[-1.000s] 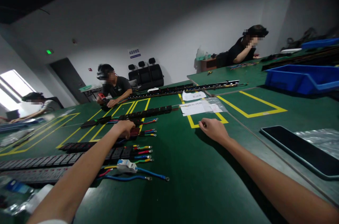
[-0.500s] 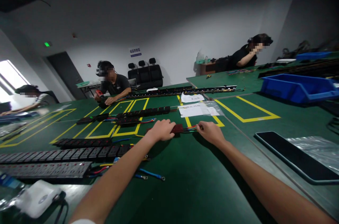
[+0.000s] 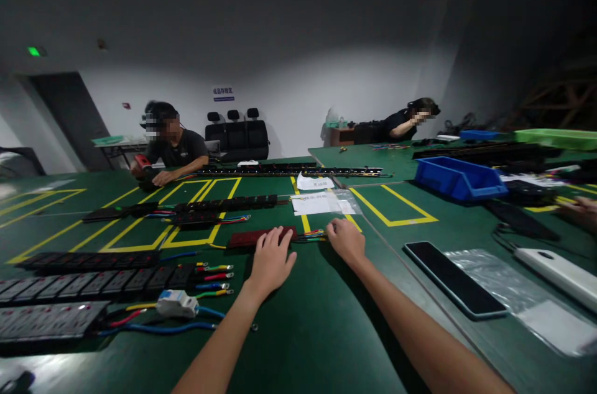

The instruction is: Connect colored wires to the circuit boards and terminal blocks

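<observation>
A dark red block (image 3: 242,238) with coloured wires (image 3: 310,235) coming out of its right end lies on the green table. My left hand (image 3: 273,257) rests on the block's right part, palm down, fingers stretched and apart. At the free ends of the wires, my right hand (image 3: 346,240) is closed, its fingers curled against the tips; part of the grip is hidden by the hand. Left of my forearm are several black socket strips (image 3: 135,282) with ring-terminal wires. A white circuit breaker (image 3: 177,303) sits among the blue, red and yellow wires of the nearest strip.
Paper labels (image 3: 317,202) lie beyond my hands, near yellow tape rectangles (image 3: 396,220). To the right are a phone (image 3: 452,279), a clear plastic bag (image 3: 489,273), a white device (image 3: 559,273) and a blue bin (image 3: 457,179). A co-worker (image 3: 175,139) sits across; another person's hand (image 3: 581,214) shows at right.
The view has turned to the right. My left hand's fingers are now more spread on the red block, more of which shows. My right hand stays by the wire ends.
</observation>
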Demonstrator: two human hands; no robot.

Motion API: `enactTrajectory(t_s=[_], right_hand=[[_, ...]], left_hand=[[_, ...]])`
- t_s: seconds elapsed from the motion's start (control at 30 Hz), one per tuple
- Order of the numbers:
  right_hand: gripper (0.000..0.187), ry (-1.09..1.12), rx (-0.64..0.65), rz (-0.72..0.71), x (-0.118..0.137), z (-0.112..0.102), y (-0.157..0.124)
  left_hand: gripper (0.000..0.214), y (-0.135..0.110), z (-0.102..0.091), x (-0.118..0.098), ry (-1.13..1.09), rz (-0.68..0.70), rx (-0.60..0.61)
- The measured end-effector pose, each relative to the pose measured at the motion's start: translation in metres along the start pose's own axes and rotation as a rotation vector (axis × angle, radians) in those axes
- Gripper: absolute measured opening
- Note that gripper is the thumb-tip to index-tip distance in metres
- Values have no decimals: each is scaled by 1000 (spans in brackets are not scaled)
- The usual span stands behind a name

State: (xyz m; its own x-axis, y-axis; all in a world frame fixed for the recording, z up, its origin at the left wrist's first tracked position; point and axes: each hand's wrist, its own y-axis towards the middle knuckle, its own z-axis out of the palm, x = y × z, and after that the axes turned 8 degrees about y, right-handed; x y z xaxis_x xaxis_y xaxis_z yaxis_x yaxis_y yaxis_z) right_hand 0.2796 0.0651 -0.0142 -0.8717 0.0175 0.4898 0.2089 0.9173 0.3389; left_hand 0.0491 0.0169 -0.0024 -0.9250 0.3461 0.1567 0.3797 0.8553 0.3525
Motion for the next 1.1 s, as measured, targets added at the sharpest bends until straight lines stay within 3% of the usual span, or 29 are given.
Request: enactTrajectory(t_s=[0.33, 0.77, 1.1], right_hand=[[23, -18, 37, -168, -6, 14, 3], [25, -66, 81, -167, -4, 12, 4], [26, 212, 75, -196, -12, 22, 10]], left_hand=[[56, -8, 0, -2, -57, -23, 46], [54, -9, 5, -2, -95, -16, -20], [54, -9, 4, -4, -90, -21, -41]])
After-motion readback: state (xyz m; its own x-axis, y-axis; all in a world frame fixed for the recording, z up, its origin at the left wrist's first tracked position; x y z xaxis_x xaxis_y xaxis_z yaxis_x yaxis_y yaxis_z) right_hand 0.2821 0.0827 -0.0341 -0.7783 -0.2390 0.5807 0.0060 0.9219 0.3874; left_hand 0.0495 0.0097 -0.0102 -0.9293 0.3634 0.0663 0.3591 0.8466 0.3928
